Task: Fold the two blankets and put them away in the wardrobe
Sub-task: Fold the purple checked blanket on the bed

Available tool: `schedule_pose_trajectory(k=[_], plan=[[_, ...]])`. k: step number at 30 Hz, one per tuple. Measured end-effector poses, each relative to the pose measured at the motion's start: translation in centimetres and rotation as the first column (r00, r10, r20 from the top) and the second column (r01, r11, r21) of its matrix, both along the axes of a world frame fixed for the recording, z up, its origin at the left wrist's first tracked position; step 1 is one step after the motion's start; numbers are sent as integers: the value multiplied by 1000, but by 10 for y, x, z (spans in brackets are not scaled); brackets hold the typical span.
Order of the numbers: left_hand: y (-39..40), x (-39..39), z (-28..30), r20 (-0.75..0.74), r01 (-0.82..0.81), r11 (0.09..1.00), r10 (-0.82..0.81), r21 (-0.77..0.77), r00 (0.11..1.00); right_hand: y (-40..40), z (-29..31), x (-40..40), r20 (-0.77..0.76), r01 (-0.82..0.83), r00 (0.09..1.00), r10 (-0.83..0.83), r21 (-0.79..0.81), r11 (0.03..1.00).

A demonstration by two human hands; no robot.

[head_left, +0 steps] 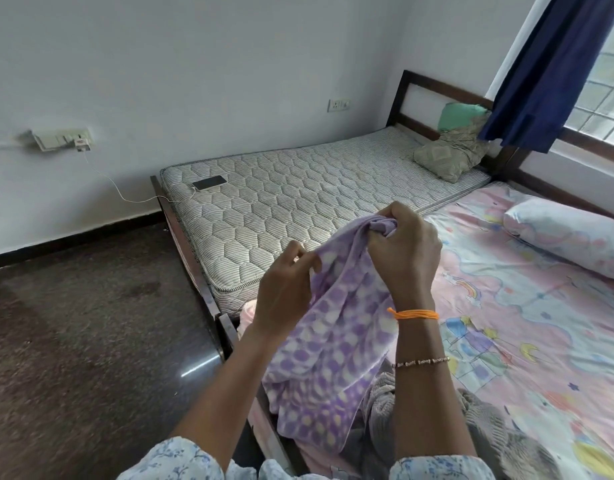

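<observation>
I hold a purple blanket with white dots [336, 348] up over the near corner of the bed. My right hand [407, 247] grips its bunched top edge. My left hand [286, 289] pinches the same edge a little lower and to the left. The rest of the blanket hangs down between my forearms. A grey textured blanket [506, 431] lies crumpled on the bed below my right arm, partly hidden by it. No wardrobe is in view.
A pink patterned sheet [527, 323] covers the near bed, with a pillow [568, 233] at its head. Beyond lies a bare quilted mattress [298, 199] carrying a phone [209, 182] on a charging cable and two cushions [447, 154]. Dark floor [90, 323] spreads left. A blue curtain [544, 71] hangs by the window.
</observation>
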State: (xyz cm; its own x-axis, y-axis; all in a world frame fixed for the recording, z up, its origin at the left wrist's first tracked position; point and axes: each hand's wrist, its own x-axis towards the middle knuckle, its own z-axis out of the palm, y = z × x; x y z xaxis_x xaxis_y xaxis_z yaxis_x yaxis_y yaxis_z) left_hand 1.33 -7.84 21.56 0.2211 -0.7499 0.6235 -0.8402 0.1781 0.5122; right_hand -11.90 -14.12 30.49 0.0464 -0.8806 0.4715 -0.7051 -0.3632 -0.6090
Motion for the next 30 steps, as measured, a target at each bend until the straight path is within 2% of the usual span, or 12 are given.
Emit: schedule_pose_trajectory(k=[2,6,10,17,21,23,25,27,30], plan=[[-1,-1,-3,-10,-44,998,44,50,999,1,-1,2,-14,-6,1000,6,22,1000],[3,-11,-15,-42,87,990,-83,108,996,0,-2,5,-12,-8,1000,8,36,999],[2,-14,-28,-8,108,988,-107,114,994,-2,-3,3,-10,38,999,-37,63,997],[2,19,-22,-104,155,987,-150,46,983,-13,-7,-18,8,122,992,-124,126,985],[3,28,-15,-265,107,991,-82,80,961,-19,-12,-21,-62,115,992,-108,132,985],[1,28,-8,-263,11,998,6,62,965,-20,-15,-19,-121,104,989,-88,130,986],[-1,28,3,-266,-72,996,82,48,960,-19,-15,-14,-139,43,990,-28,108,993],[-4,24,14,-282,-94,995,102,42,954,-15,-14,-5,-162,-88,982,98,72,994],[-8,12,26,-301,-44,999,41,-4,953,-1,-13,16,-277,-386,868,412,145,911]])
